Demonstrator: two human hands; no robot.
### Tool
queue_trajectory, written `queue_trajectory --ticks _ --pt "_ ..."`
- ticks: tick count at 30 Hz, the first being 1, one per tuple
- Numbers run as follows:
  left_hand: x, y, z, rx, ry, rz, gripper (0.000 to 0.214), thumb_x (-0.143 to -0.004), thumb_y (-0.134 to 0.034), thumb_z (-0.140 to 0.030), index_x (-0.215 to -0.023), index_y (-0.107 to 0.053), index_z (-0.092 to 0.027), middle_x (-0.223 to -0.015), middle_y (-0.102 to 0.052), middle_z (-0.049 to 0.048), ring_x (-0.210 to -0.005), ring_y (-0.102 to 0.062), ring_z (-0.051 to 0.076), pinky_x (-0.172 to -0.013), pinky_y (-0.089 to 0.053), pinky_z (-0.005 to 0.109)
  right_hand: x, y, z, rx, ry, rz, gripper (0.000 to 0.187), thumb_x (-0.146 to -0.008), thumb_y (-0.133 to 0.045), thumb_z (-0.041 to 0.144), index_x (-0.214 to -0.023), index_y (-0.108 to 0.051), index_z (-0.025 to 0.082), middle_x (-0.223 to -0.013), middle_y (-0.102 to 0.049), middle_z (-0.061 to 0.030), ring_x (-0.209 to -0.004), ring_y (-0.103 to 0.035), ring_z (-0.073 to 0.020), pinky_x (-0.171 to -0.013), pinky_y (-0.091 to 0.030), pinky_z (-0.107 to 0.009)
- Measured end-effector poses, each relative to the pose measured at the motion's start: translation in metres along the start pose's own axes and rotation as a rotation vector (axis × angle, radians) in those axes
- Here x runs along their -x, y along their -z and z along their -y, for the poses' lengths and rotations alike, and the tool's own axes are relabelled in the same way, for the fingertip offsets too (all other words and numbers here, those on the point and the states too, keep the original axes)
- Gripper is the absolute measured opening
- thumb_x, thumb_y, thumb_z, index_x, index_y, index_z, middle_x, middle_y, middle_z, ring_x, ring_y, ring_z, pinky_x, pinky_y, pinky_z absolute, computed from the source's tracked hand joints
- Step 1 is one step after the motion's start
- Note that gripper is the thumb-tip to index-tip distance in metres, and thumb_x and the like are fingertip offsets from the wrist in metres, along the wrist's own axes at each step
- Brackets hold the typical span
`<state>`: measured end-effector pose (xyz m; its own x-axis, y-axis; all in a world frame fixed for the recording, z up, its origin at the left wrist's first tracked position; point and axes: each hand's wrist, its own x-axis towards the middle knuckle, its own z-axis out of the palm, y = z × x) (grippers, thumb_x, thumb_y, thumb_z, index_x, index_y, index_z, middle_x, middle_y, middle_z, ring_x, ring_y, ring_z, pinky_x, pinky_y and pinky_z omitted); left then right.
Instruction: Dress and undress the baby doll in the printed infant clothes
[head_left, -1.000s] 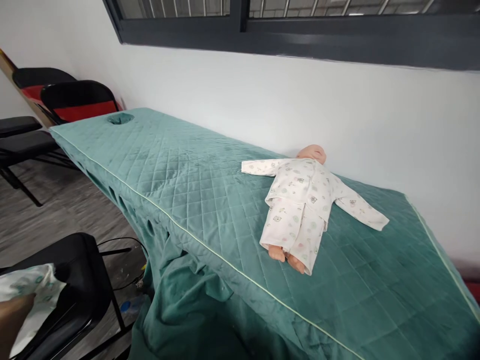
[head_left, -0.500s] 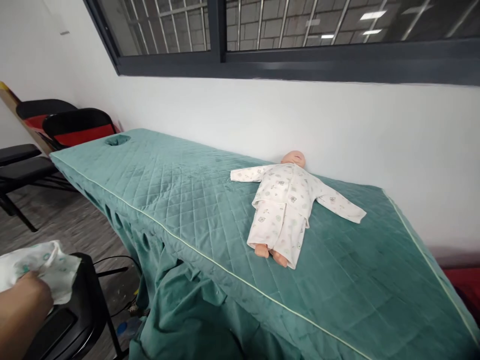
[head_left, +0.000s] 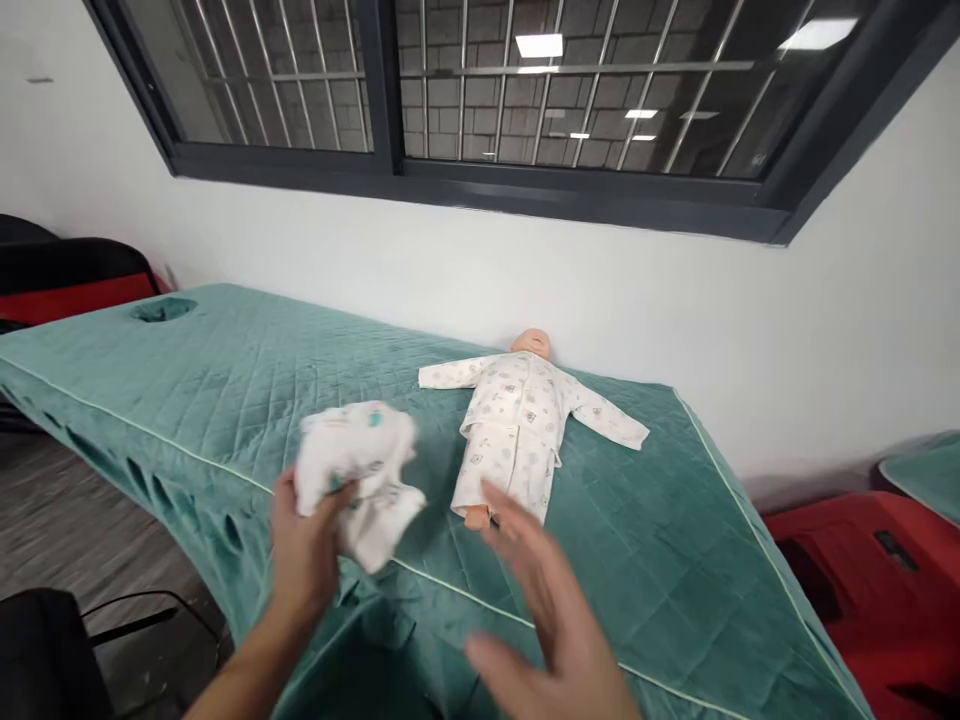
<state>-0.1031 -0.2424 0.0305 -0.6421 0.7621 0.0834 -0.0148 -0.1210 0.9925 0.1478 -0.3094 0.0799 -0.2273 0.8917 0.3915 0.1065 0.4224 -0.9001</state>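
A bunched white cloth with green prints is gripped in my left hand, above the near edge of the bed; motion blurs it, and its exact kind does not show. My right hand is raised in front, fingers apart and holding nothing, slightly blurred. Beyond it lies a baby doll on its back, head toward the wall. It wears a white printed top with long sleeves spread out and matching trousers. My right fingers overlap the doll's feet in the view; contact cannot be told.
The bed has a green quilted cover with a face hole at its far left. A window is in the wall behind. Black-and-red chairs stand at left, a black chair lower left, a red object at right.
My left hand has brought the white cloth from over the black chair to above the bed's edge. My right hand has come into view. The view has turned right; the doll lies as before.
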Motion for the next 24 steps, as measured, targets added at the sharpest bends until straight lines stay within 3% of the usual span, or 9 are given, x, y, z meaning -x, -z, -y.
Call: queue_trajectory --ticks 1,2,5,8,11,14,18,22,24 --pt "0.014 -0.015 -0.002 0.049 0.035 0.078 0.066 -0.068 -0.078 -0.039 -0.128 -0.055 -0.023 -0.107 -0.070 0.0030 -0.088 -0.068 0.022 -0.072 -0.055 0.030 -0.008 -0.003 -0.007 0.012 -0.023 -0.028 0.089 -0.074 -0.080 0.044 -0.153 -0.038 0.045 -0.160 -0.045 -0.0018 -0.147 -0.045 -0.0294 -0.107 -0.053 -0.053" --pt "0.028 -0.028 -0.006 0.167 0.129 0.233 0.069 -0.067 -0.080 -0.037 -0.130 -0.055 -0.025 -0.107 -0.071 0.0021 -0.087 -0.070 0.023 -0.071 -0.056 0.031 -0.015 -0.007 -0.015 0.027 -0.055 -0.061 0.095 -0.078 -0.079 0.041 -0.158 -0.029 0.043 -0.162 -0.041 -0.0044 -0.146 -0.046 -0.0299 -0.107 -0.053 -0.053" --pt "0.058 -0.058 -0.021 0.377 0.348 0.574 0.075 -0.067 -0.081 -0.037 -0.137 -0.056 -0.025 -0.112 -0.075 0.0047 -0.095 -0.073 0.028 -0.079 -0.058 0.036 -0.033 -0.018 -0.033 0.062 -0.156 -0.078 0.096 -0.080 -0.079 0.039 -0.160 -0.027 0.034 -0.148 -0.056 -0.0097 -0.132 -0.060 -0.0300 -0.108 -0.052 -0.053" --pt "0.073 -0.075 -0.027 0.462 0.513 0.717 0.068 -0.072 -0.077 -0.035 -0.136 -0.061 -0.020 -0.113 -0.077 0.0087 -0.103 -0.073 0.031 -0.087 -0.058 0.041 -0.042 -0.021 -0.038 0.077 -0.120 -0.171 0.086 -0.078 -0.080 0.036 -0.153 -0.040 0.028 -0.135 -0.065 -0.0093 -0.126 -0.063 -0.0292 -0.110 -0.051 -0.051" --pt "0.079 -0.083 -0.024 0.507 0.542 0.829 0.057 -0.077 -0.073 -0.035 -0.132 -0.066 -0.021 -0.120 -0.075 0.0094 -0.113 -0.069 0.032 -0.095 -0.056 0.042 -0.042 -0.010 -0.032 0.119 0.006 -0.302 0.074 -0.077 -0.078 0.031 -0.144 -0.047 0.030 -0.137 -0.062 -0.0079 -0.126 -0.061 -0.0284 -0.107 -0.053 -0.047" --pt "0.080 -0.082 -0.019 0.435 0.477 0.970 0.052 -0.080 -0.075 -0.034 -0.131 -0.068 -0.026 -0.136 -0.068 0.0074 -0.128 -0.061 0.030 -0.108 -0.048 0.041 -0.038 0.020 -0.026 0.304 0.160 -0.338 0.059 -0.081 -0.071 0.028 -0.136 -0.051 0.032 -0.135 -0.061 -0.0076 -0.124 -0.061 -0.0294 -0.105 -0.053 -0.049" --pt "0.075 -0.072 -0.012 0.237 0.349 1.001 0.043 -0.084 -0.074 -0.038 -0.126 -0.070 -0.029 -0.138 -0.066 0.0056 -0.123 -0.063 0.027 -0.112 -0.044 0.040 -0.033 0.089 -0.021 0.792 0.284 -0.430 0.050 -0.087 -0.061 0.026 -0.136 -0.052 0.029 -0.136 -0.058 -0.0127 -0.129 -0.056 -0.0340 -0.107 -0.048 -0.056" --pt "0.062 -0.065 -0.001 0.185 0.292 0.921 0.033 -0.088 -0.070 -0.044 -0.115 -0.074 -0.025 -0.112 -0.076 0.0078 -0.107 -0.068 0.025 -0.103 -0.049 0.038 -0.020 0.153 -0.035 1.342 0.059 -0.540 0.057 -0.091 -0.051 0.021 -0.147 -0.047 0.028 -0.151 -0.049 -0.0148 -0.136 -0.052 -0.0401 -0.101 -0.051 -0.057" --pt "0.054 -0.064 0.004 0.163 0.258 0.854 0.030 -0.088 -0.069 -0.045 -0.110 -0.075 -0.024 -0.107 -0.076 0.0077 -0.098 -0.069 0.023 -0.093 -0.053 0.036 -0.006 0.171 -0.058 1.560 -0.097 -0.433 0.061 -0.091 -0.049 0.020 -0.151 -0.044 0.024 -0.154 -0.048 -0.0173 -0.130 -0.055 -0.0444 -0.098 -0.051 -0.060"
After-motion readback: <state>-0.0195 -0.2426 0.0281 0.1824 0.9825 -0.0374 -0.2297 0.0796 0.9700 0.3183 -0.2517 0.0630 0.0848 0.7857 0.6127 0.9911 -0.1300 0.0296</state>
